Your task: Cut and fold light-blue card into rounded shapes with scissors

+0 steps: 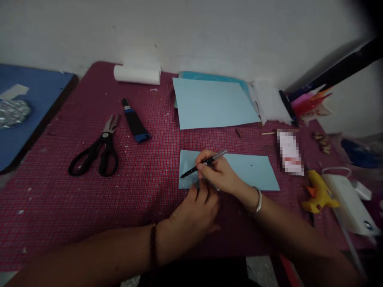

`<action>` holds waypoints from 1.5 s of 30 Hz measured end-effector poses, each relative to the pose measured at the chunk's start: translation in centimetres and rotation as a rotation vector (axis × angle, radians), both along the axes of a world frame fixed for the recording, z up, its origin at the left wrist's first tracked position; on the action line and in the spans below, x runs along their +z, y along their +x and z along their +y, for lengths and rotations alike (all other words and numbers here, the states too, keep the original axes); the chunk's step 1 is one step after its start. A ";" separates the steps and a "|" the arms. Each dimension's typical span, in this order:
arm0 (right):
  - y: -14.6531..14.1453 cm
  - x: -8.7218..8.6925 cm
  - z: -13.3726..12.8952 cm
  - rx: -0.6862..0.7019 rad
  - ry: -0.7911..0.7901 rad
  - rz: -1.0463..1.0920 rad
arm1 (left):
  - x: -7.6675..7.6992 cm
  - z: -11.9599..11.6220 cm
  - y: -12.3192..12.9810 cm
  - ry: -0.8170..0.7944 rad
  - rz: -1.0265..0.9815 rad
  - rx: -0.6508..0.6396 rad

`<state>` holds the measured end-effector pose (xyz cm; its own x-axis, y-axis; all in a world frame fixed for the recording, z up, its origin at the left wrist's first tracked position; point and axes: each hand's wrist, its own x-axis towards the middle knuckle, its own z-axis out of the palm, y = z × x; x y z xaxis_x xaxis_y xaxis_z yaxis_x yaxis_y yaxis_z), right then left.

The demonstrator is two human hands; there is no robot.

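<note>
A black pen (189,172) with a clear end slants down to the left in my right hand (220,173). The fingers are closed round it. Its tip is at the left end of a light blue paper strip (253,173). My left hand (194,211) lies at the strip's lower edge, fingers bent and apart, with the fingertips on the paper just below my right hand. Something glossy and see-through seems to lie on the strip's left part; its shape is unclear. A small dark mark shows on the strip's right half.
Black-handled scissors (101,147) and a box cutter (134,121) lie left on the checked cloth (74,207). Behind are a white roll (137,74) and larger blue sheets (215,103). On the right are a blurred-out item (289,151), a yellow glue gun (319,191) and a white box (347,203).
</note>
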<state>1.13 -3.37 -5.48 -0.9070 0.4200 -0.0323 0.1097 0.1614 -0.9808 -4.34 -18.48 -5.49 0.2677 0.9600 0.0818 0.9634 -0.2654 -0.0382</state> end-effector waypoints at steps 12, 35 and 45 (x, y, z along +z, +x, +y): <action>-0.1 0.0 0.5 -0.061 0.006 0.009 | -0.1 0.0 0.1 -0.025 0.038 0.005; 0.3 -0.3 0.4 -0.116 0.001 0.019 | 0.2 0.0 0.0 -0.021 0.037 0.006; 0.4 -0.3 0.8 -0.200 0.002 0.017 | 0.1 0.1 0.2 -0.021 0.062 0.019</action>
